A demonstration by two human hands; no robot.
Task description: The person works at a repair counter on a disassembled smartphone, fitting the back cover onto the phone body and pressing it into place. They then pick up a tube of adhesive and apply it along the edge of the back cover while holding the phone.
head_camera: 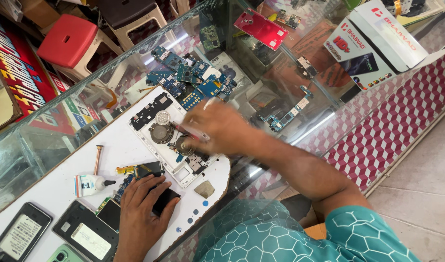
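— Where's the opened phone frame?
— On the white board, centre. Your right hand pinches a thin tool, blurred, over it; your left hand presses a dark part nearer. Boards still out.

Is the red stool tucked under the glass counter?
No, the red stool stands on the floor behind the glass counter, beside a dark-seated stool, and is seen partly above the counter's far edge.
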